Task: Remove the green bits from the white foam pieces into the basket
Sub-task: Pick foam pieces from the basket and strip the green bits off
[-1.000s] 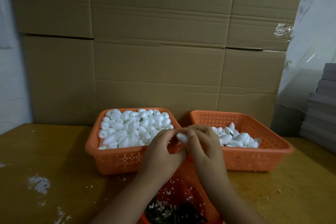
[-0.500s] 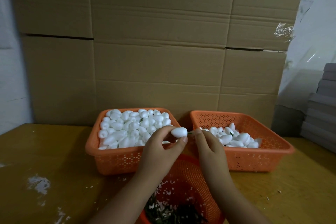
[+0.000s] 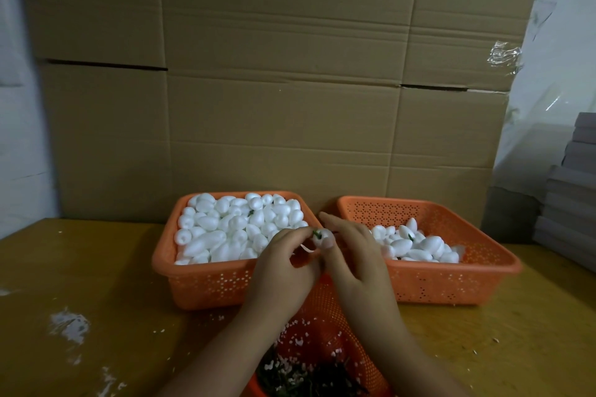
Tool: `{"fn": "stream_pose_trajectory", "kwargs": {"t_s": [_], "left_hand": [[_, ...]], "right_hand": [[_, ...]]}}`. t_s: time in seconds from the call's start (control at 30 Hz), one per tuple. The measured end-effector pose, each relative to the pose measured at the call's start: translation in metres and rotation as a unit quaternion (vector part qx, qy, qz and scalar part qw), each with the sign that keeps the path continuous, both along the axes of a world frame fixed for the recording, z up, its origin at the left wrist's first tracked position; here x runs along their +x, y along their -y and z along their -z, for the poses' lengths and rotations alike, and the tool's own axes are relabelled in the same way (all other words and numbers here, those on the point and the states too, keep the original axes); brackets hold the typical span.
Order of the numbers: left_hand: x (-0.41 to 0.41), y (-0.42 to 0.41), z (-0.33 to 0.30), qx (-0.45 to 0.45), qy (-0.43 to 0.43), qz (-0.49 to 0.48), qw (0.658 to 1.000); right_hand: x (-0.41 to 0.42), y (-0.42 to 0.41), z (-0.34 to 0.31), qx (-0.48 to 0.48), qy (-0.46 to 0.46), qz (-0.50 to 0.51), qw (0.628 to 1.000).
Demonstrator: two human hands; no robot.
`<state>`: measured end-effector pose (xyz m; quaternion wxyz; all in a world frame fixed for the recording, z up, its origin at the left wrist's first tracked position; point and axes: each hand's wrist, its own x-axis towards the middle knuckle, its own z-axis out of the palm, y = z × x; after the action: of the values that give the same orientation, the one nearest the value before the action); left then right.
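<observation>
— What do we have around us?
— A scuffed yellow counter (image 3: 96, 284) with white crumbs, and stacked cardboard boxes (image 3: 274, 90) at twelve o'clock.
— What's cut off?
— The round orange basket (image 3: 325, 309) at six o'clock, behind our wrists.
— And the foam piece (image 3: 324, 240)?
— Above that basket, green bit (image 3: 316, 234) at its ten o'clock end; its long axis we can't judge. Our left hand (image 3: 283, 267) pinches it; our right hand (image 3: 351, 255) touches it, grip unclear.

head-worn view, looking forward and down, table (image 3: 96, 267) close
</observation>
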<state>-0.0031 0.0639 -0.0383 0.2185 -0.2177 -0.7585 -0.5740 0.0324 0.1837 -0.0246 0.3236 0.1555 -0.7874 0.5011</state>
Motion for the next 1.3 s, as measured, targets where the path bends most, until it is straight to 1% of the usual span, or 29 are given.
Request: {"fn": "stream_pose_trajectory", "kwargs": {"t_s": [0.07, 0.13, 0.2, 0.23, 0.27, 0.37, 0.47, 0.57, 0.63, 0.7, 0.8, 0.87, 0.93, 1.03, 1.07, 1.13, 1.2, 1.23, 1.3], "left_hand": [[0.001, 0.000, -0.001, 0.012, 0.002, -0.009, 1.000], [0.003, -0.001, -0.002, 0.017, 0.000, -0.014, 1.000], [0.004, 0.000, -0.002, 0.019, 0.003, -0.014, 1.000], [0.004, 0.000, -0.003, 0.022, 0.004, -0.012, 1.000], [0.004, 0.000, -0.003, 0.023, 0.004, -0.011, 1.000], [0.006, 0.001, -0.005, 0.018, -0.003, -0.006, 1.000], [0.006, 0.000, -0.005, 0.022, 0.001, 0.003, 1.000], [0.004, 0.001, -0.003, 0.032, 0.027, 0.014, 0.999], [0.003, 0.001, -0.003, 0.039, 0.038, 0.014, 0.998], [0.004, 0.002, -0.003, 0.039, 0.040, 0.008, 0.998], [0.005, 0.002, -0.001, 0.006, 0.028, -0.011, 1.000], [0.006, 0.001, -0.002, -0.013, 0.019, -0.020, 1.000], [0.006, 0.001, -0.004, -0.015, 0.018, -0.023, 0.999], [0.007, 0.004, -0.009, -0.013, 0.016, -0.034, 0.999], [0.008, 0.006, -0.012, -0.014, 0.010, -0.044, 0.999], [0.007, 0.011, -0.018, -0.021, -0.008, -0.072, 0.997], [0.005, 0.018, -0.024, -0.052, -0.033, -0.115, 0.991], [0.003, 0.024, -0.026, -0.087, -0.045, -0.143, 0.985], [-0.001, 0.036, -0.029, -0.189, -0.053, -0.202, 0.960]], "right_hand": [[0.000, -0.002, -0.002, -0.073, 0.041, -0.003, 0.996], [-0.002, -0.006, -0.004, -0.151, 0.115, -0.032, 0.981], [-0.001, -0.008, -0.006, -0.187, 0.186, -0.074, 0.962], [0.000, -0.008, -0.007, -0.196, 0.207, -0.093, 0.954], [0.001, -0.008, -0.008, -0.204, 0.214, -0.108, 0.949], [0.000, -0.008, -0.009, -0.217, 0.194, -0.129, 0.948], [0.001, -0.009, -0.010, -0.216, 0.160, -0.131, 0.954], [0.002, -0.007, -0.010, -0.215, 0.110, -0.100, 0.965], [0.002, -0.007, -0.010, -0.189, 0.070, -0.050, 0.978], [0.001, -0.008, -0.010, -0.142, 0.030, 0.012, 0.989], [-0.001, -0.018, -0.013, -0.088, -0.001, 0.093, 0.992], [-0.003, -0.028, -0.015, -0.089, 0.004, 0.131, 0.987], [-0.008, -0.039, -0.016, -0.115, 0.027, 0.163, 0.979], [-0.013, -0.052, -0.016, -0.177, 0.086, 0.171, 0.965], [-0.015, -0.053, -0.015, -0.183, 0.094, 0.171, 0.964], [-0.016, -0.052, -0.014, -0.160, 0.084, 0.178, 0.967], [-0.016, -0.045, -0.014, -0.114, 0.071, 0.166, 0.977], [-0.015, -0.042, -0.015, -0.090, 0.073, 0.147, 0.982], [-0.010, -0.033, -0.020, -0.047, 0.093, 0.086, 0.991]]}}
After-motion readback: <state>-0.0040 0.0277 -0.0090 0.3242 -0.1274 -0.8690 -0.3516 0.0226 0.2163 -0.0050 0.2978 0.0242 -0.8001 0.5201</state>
